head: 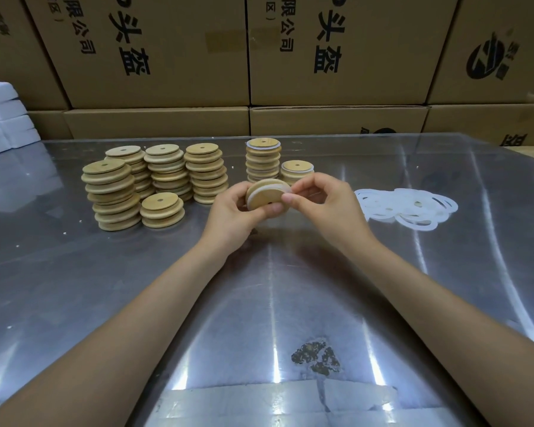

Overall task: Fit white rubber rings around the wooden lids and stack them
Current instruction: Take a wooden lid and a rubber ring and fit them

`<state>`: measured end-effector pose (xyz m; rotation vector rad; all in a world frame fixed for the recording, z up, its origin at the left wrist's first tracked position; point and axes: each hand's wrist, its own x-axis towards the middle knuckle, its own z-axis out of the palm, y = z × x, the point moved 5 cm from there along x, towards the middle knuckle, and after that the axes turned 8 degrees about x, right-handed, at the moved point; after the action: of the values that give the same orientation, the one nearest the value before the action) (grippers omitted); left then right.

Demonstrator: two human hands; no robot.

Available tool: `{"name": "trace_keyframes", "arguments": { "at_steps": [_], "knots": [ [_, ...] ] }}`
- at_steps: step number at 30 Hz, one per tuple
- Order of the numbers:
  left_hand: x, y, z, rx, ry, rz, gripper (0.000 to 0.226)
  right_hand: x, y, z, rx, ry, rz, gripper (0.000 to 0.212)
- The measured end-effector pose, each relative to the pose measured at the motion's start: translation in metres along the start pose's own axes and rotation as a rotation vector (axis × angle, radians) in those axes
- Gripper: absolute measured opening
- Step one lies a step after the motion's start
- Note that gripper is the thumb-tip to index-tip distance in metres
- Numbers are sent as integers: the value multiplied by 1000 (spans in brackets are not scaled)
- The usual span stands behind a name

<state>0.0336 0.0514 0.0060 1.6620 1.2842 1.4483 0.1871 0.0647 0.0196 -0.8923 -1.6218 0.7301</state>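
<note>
Both hands grip one wooden lid (pixel 264 199) above the steel table (pixel 259 288): left hand (pixel 233 215) clasps it, right hand (pixel 322 201) pinches its white rubber ring (pixel 285 188); loose rings (pixel 406 208) lie right.

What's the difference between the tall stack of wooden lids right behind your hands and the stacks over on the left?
The tall stack behind the hands shows white rubber rings around its lids, plainest at the top; the left stacks are bare wood with no rings. The ringed stack stands alone beside one short ringed pile, while the left stacks crowd together as a group of five. Both hold the same round wooden lids with a centre hole, lying flat on the shiny table.
</note>
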Motion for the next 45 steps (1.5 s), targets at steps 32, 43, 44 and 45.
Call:
{"name": "trace_keyframes", "arguments": {
  "at_steps": [32,43,44,45],
  "knots": [
    [0,-8,13,35,-171,-54,75,-3,32,-7,304,101,410,22],
    [-1,-6,10,367,-44,125,77,-2,34,16,63,-35,262,63],
    [0,-7,13,365,-72,125,83,0,35,15,70,-17,250,59],
    [0,-7,15,372,-92,122,87,3,37,15,74,1,238,53]
  ]
}}
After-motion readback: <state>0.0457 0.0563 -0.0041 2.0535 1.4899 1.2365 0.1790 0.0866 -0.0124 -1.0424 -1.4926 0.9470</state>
